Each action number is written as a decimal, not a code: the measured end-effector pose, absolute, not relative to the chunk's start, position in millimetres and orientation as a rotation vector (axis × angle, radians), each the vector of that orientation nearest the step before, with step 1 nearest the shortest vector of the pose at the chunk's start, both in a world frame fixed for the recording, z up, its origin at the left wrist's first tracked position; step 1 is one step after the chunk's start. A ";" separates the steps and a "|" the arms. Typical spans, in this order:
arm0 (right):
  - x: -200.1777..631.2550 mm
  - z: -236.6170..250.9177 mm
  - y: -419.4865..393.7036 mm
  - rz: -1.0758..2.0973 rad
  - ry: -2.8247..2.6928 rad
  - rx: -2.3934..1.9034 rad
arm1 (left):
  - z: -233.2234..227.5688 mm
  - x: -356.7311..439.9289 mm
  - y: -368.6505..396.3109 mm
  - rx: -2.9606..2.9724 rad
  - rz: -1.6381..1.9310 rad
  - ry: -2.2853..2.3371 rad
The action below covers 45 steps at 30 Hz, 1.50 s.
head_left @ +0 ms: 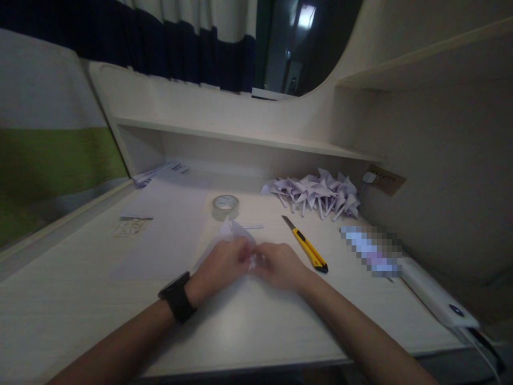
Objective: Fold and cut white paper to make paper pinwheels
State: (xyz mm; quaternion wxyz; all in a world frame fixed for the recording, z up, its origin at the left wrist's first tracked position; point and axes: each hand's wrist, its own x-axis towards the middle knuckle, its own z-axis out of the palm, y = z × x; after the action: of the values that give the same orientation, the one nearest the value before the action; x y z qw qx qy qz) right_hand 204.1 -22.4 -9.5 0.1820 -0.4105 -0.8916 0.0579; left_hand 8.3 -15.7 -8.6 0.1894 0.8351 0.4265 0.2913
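Observation:
Both hands meet over the middle of the desk on a piece of folded white paper (230,230). Closed fingers of my left hand (230,256) pinch it from the left side; a black watch is on that wrist. My right hand (278,263) is closed too, its fingertips at the paper's right edge, partly hidden. A thin rolled paper stick (253,227) lies just beyond the hands. Behind the paper stands a roll of clear tape (225,206). To the right of my right hand lies a yellow utility knife (308,246) with its blade out.
A pile of white paper pinwheels (315,192) sits at the back right. White paper sheets (164,235) lie on the left, beside a small patterned piece (132,226). A blurred-out phone-like item (368,251) and a white power strip (435,294) line the right edge. A shelf (248,138) spans the back.

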 end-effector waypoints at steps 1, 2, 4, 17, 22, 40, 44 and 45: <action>204.0 -9.4 -22.6 0.156 -2.516 -1.159 | -8.7 8.7 -16.6 2.363 0.812 1.209; 204.1 -9.4 -22.8 0.150 -2.514 -1.160 | -8.7 8.9 -17.6 2.374 0.808 1.216; 204.6 -9.6 -22.7 0.131 -2.505 -1.165 | -8.0 9.1 -19.9 2.396 0.805 1.225; 206.0 -12.5 -21.4 0.072 -2.502 -1.182 | -11.2 10.2 -22.9 2.556 0.752 1.243; 206.5 -11.9 -21.3 0.104 -2.512 -1.179 | -9.3 11.3 -24.3 2.539 0.755 1.233; 206.4 -17.3 -19.4 0.140 -2.501 -1.132 | -4.7 8.4 -24.3 2.476 0.811 1.198; 207.1 -18.3 -18.5 0.158 -2.485 -1.125 | -6.7 9.2 -23.7 2.485 0.817 1.164; 207.4 -18.1 -18.3 0.161 -2.480 -1.124 | -7.2 9.6 -23.8 2.482 0.822 1.146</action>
State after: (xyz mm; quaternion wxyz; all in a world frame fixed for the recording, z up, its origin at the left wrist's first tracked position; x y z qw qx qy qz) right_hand 207.4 -18.3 -18.1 0.2054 -0.4034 -0.8898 0.0576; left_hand 9.6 -23.8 -7.2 0.1427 0.8605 0.3973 0.2851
